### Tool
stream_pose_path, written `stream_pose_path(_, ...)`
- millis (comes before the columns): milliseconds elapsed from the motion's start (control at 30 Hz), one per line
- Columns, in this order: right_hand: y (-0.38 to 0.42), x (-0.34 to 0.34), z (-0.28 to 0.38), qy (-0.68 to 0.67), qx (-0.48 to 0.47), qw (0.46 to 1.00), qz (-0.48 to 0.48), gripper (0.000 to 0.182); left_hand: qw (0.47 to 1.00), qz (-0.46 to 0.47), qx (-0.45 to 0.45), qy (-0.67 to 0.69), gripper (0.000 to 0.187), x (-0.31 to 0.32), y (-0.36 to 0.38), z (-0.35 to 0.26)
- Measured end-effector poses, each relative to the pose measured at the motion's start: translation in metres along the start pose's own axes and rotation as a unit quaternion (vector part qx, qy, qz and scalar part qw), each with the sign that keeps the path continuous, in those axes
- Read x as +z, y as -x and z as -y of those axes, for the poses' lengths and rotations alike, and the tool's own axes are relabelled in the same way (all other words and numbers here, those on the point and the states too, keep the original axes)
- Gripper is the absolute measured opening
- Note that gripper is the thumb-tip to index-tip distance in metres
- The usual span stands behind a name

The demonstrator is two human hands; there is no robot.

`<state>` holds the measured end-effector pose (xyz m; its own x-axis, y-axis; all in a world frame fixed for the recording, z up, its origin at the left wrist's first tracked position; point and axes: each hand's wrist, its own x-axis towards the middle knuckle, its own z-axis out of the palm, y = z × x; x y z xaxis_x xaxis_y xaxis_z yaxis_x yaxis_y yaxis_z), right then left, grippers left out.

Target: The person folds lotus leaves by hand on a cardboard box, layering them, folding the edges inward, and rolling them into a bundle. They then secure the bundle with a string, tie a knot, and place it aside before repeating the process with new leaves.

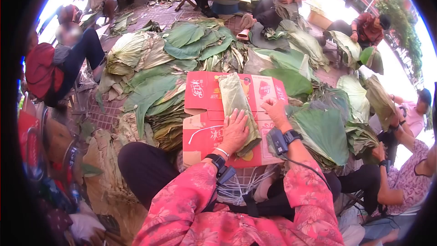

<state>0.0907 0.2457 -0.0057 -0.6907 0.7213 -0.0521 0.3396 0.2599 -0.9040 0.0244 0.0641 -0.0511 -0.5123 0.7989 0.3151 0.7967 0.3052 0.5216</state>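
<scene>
A long folded bundle of dried lotus leaves [234, 95] lies lengthwise on a flattened red cardboard box [198, 95] in front of me. My left hand [236, 130] rests flat on the lower part of the bundle, fingers stretched out. Just right of the bundle, my right hand [275, 113] is raised over the cardboard with its fingers pinched together; whatever they may hold is too small to make out. A white plastic strip [200, 132] sticks out on the left, running toward the bundle, where its other end is hidden.
Piles of lotus leaves surround the cardboard, with big green leaves [318, 132] at right and more leaves [195, 41] beyond. Loose white strips [246, 182] lie by my legs. Several people sit around, one handling leaves at right [382, 100]. Bags [29, 141] stand at left.
</scene>
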Motion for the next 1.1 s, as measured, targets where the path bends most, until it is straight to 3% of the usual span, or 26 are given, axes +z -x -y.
stream_pose_path(67, 0.016, 0.026, 0.026, -0.139, 0.003, 0.989, 0.051, 0.016, 1.0, 0.003, -0.007, 0.002, 0.042, 0.001, -0.001, -0.002)
stream_pose_path(200, 0.02, 0.077, -0.009, -0.223, 0.0, 0.975, 0.016, 0.015, 0.994, -0.021, -0.019, 0.106, 0.044, 0.001, 0.0, 0.008)
stream_pose_path(300, 0.029, 0.09, -0.014, 0.024, -0.13, 0.99, -0.047, 0.011, 0.967, -0.121, -0.073, 0.212, 0.046, -0.013, 0.012, 0.012)
stream_pose_path(333, 0.035, 0.092, -0.012, 0.058, -0.128, 0.989, -0.051, 0.012, 0.962, -0.191, -0.083, 0.177, 0.029, -0.017, 0.018, 0.015)
stream_pose_path(367, 0.039, 0.093, -0.01, 0.059, -0.129, 0.988, -0.053, 0.013, 0.901, -0.167, -0.206, 0.343, 0.025, -0.022, 0.026, 0.019)
stream_pose_path(400, 0.039, 0.092, -0.009, 0.06, -0.131, 0.988, -0.057, 0.013, 0.798, -0.136, -0.319, 0.492, 0.022, -0.03, 0.034, 0.024)
stream_pose_path(433, 0.038, 0.091, -0.01, 0.06, -0.133, 0.987, -0.06, 0.014, 0.658, -0.102, -0.418, 0.618, 0.02, -0.038, 0.041, 0.03)
stream_pose_path(533, 0.037, 0.092, -0.012, 0.044, -0.127, 0.989, -0.057, 0.014, 0.479, -0.104, -0.502, 0.713, 0.028, -0.057, 0.055, 0.051)
stream_pose_path(633, 0.036, 0.093, -0.016, 0.051, -0.144, 0.986, -0.071, 0.012, 0.556, -0.023, -0.516, 0.651, 0.039, -0.075, 0.057, 0.056)
stream_pose_path(733, 0.036, 0.094, -0.016, 0.037, -0.134, 0.988, -0.07, 0.013, 0.575, 0.039, -0.547, 0.607, 0.055, -0.068, 0.037, 0.082)
stream_pose_path(833, 0.04, 0.091, -0.013, 0.035, -0.141, 0.987, -0.071, 0.013, 0.598, 0.182, -0.476, 0.619, 0.065, -0.081, 0.024, 0.112)
stream_pose_path(867, 0.04, 0.09, -0.011, 0.03, -0.14, 0.987, -0.067, 0.013, 0.608, 0.229, -0.518, 0.557, 0.06, -0.084, 0.014, 0.118)
stream_pose_path(967, 0.041, 0.091, -0.011, 0.02, -0.136, 0.989, -0.058, 0.013, 0.693, 0.337, -0.509, 0.385, 0.05, -0.091, -0.005, 0.117)
stream_pose_path(1100, 0.037, 0.093, -0.019, 0.038, -0.152, 0.985, -0.073, 0.013, 0.714, 0.31, -0.529, 0.338, 0.042, -0.089, -0.005, 0.112)
